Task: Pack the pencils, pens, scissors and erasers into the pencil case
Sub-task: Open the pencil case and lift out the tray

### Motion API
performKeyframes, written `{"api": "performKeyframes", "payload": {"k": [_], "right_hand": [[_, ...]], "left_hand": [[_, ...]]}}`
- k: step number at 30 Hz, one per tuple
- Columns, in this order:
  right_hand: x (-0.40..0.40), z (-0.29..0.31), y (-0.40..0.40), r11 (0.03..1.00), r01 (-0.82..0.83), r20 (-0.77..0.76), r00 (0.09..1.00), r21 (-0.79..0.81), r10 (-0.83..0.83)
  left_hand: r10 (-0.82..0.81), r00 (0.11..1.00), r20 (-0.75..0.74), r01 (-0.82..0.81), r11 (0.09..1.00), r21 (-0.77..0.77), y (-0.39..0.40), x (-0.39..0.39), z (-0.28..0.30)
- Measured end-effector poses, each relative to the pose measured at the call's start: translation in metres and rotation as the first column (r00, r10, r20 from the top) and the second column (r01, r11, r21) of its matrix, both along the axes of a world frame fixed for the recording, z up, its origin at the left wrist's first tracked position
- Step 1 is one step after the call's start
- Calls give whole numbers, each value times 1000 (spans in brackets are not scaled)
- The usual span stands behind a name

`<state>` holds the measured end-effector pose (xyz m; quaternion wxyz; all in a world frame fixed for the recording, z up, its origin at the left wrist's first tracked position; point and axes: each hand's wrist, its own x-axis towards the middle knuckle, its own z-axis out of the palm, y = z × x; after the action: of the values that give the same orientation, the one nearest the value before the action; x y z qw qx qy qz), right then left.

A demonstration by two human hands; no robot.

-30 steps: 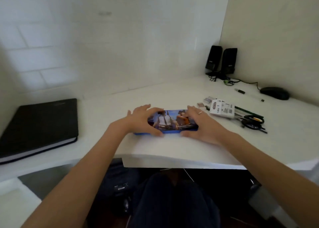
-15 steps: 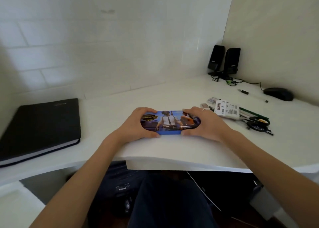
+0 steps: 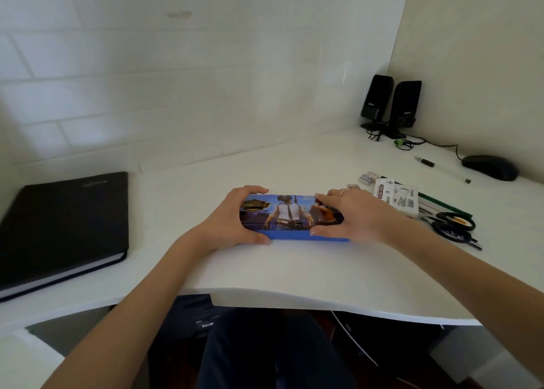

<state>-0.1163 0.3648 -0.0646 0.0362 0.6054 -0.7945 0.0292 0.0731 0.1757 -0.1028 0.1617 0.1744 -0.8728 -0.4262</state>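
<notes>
A blue pencil case [image 3: 290,216] with a printed picture on its lid lies closed on the white desk [image 3: 294,271] in front of me. My left hand [image 3: 229,221] grips its left end, thumb at the front edge. My right hand [image 3: 356,216] holds its right end, fingers over the lid. To the right lie black scissors [image 3: 453,227], green pencils [image 3: 441,204], a white packet [image 3: 397,197] and small erasers [image 3: 367,178]. A pen [image 3: 441,169] lies further back.
A black notebook [image 3: 61,227] sits at the left of the desk. Two black speakers [image 3: 391,103] with cables stand in the back corner, and a black mouse [image 3: 490,167] lies at the far right. The desk's front edge runs just below my forearms.
The pencil case has tipped so that its printed lid faces me more fully. My left fingers have curled from spread over the lid to gripping the left end.
</notes>
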Motion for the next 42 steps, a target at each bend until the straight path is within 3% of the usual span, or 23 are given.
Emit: {"api": "performKeyframes", "payload": {"k": [9,13,16,19,22,24,28,31,36,42], "right_hand": [[-11,8,-10,1000,4,92,996,6,-5],[-16,16,-13,992,75,273,961,-96,-47],[-23,20,-22,936,221,536,843,-274,-42],[-31,18,-36,835,425,705,706,-350,-63],[-41,17,-52,750,588,804,580,-303,-130],[-49,11,-61,709,633,828,547,-311,-125],[-58,-8,-79,647,626,763,638,-435,-105],[-61,-11,-92,704,564,680,716,-432,-156],[-71,-23,-105,770,550,608,744,-322,-278],[-71,-23,-101,805,477,490,827,-353,-275]], "left_hand": [[49,998,-44,-46,997,58,-2,-1,4],[99,989,-109,-83,987,141,-6,4,5],[87,989,-117,-61,975,214,-6,3,4],[85,991,-102,-64,979,194,-5,-2,3],[121,990,-71,-116,991,67,-1,-6,5],[99,994,-41,-100,995,-22,-2,-7,3],[132,990,-57,-128,989,73,-7,-11,0],[161,987,-22,-159,985,71,-7,-11,1],[211,977,21,-211,978,6,-3,-17,7],[207,976,62,-203,977,-60,-6,-17,-2]]}}
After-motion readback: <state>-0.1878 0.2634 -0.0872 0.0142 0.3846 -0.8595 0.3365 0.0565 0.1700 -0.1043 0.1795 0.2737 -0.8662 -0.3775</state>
